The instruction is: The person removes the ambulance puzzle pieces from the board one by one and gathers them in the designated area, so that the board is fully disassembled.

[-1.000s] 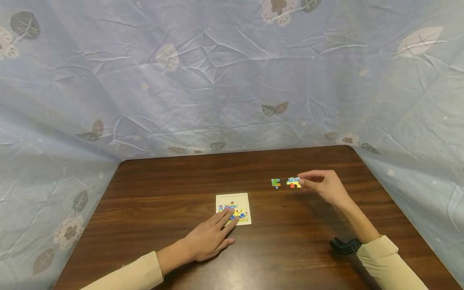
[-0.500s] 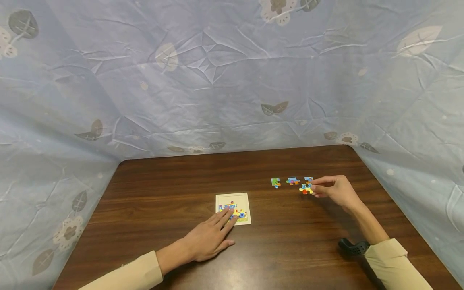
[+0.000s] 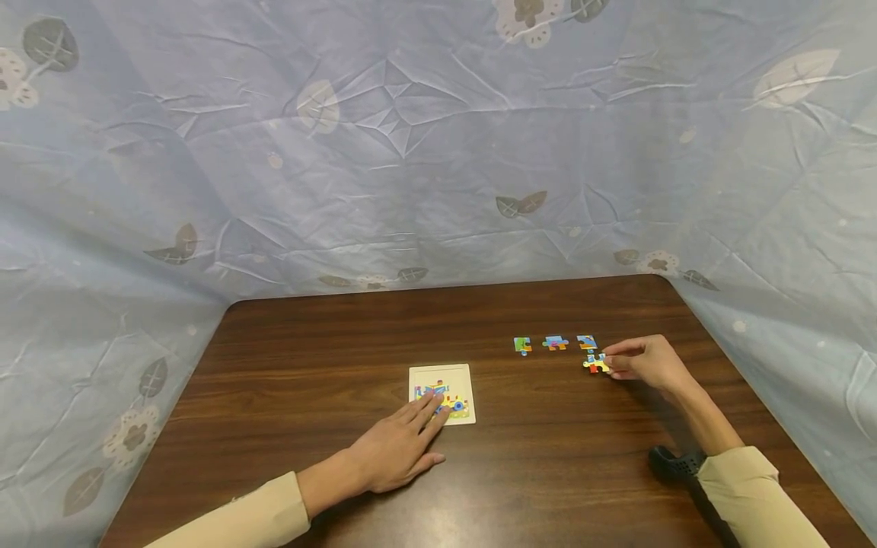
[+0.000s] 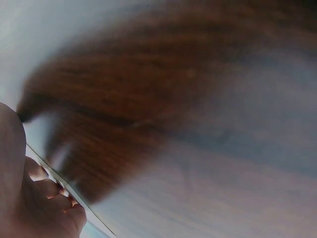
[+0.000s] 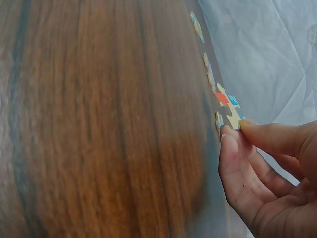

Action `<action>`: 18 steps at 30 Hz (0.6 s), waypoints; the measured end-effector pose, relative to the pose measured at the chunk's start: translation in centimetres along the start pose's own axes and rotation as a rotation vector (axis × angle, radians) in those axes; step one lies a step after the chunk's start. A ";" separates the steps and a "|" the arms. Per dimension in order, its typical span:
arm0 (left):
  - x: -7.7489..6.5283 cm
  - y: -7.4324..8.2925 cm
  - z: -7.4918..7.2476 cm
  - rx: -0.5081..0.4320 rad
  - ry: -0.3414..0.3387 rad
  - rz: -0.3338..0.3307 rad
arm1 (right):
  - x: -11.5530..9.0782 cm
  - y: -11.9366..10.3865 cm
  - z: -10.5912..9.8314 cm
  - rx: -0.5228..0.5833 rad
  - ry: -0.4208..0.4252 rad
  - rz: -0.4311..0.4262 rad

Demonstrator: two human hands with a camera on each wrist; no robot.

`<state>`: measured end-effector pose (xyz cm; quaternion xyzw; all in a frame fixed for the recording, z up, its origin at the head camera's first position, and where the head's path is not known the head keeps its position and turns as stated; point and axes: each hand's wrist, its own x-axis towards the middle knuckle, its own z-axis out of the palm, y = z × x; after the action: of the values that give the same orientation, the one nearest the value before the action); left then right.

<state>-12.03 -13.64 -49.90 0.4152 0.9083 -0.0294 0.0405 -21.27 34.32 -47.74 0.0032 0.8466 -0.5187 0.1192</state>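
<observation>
My right hand (image 3: 647,361) pinches a yellow, red and blue jigsaw piece (image 3: 596,364) between thumb and fingertips. In the right wrist view the thumb (image 5: 272,138) presses one edge of that piece. Just behind it in the head view lies a blue and orange piece (image 3: 586,342). Farther left are another blue piece (image 3: 555,343) and a green and orange piece (image 3: 523,345), set in a row. My left hand (image 3: 393,449) rests with straight fingers on the square puzzle tray (image 3: 463,373), partly covering its colourful vehicle picture (image 3: 457,407).
The dark wooden table (image 3: 308,350) has a rounded far edge. A blue patterned cloth (image 3: 438,167) hangs behind it and along both sides. A black band (image 3: 674,462) sits on the right wrist by the cuff.
My right hand has moved right and slightly nearer with the yellow jigsaw piece, uncovering two blue pieces in the row. The left hand has stayed on the tray.
</observation>
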 end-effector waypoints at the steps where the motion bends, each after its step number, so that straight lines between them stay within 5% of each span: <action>1: 0.0 0.0 0.1 0.004 0.003 0.000 | 0.1 0.1 0.0 0.006 -0.001 0.009; 18: 0.0 0.0 0.3 0.035 -0.008 -0.009 | 1.0 0.3 0.0 -0.007 -0.035 0.055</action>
<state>-12.07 -13.66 -50.25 0.4116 0.9094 -0.0473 0.0367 -22.19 34.29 -48.18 0.0170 0.8458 -0.5123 0.1482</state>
